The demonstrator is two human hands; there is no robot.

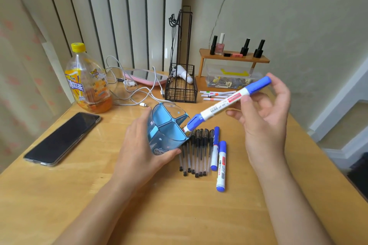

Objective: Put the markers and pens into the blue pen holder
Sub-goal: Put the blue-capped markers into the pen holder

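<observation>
My left hand (139, 145) grips the blue pen holder (167, 127), tilted so its divided opening faces right. My right hand (264, 113) holds a blue-and-white marker (225, 103) slanted down to the left. Its lower tip sits at the holder's rim. Flat on the wooden table below the holder are several black gel pens (197, 153) in a row. Beside them on the right lie two more blue markers (215, 149) (221, 166). Several white thin markers (217, 94) lie farther back.
A black phone (63, 137) lies at the left. An orange drink bottle (87, 79) and white cables (127, 87) stand behind it. A black wire basket (181, 85), a pink mirror (145, 77) and a small wooden shelf with nail polish bottles (235, 53) line the back.
</observation>
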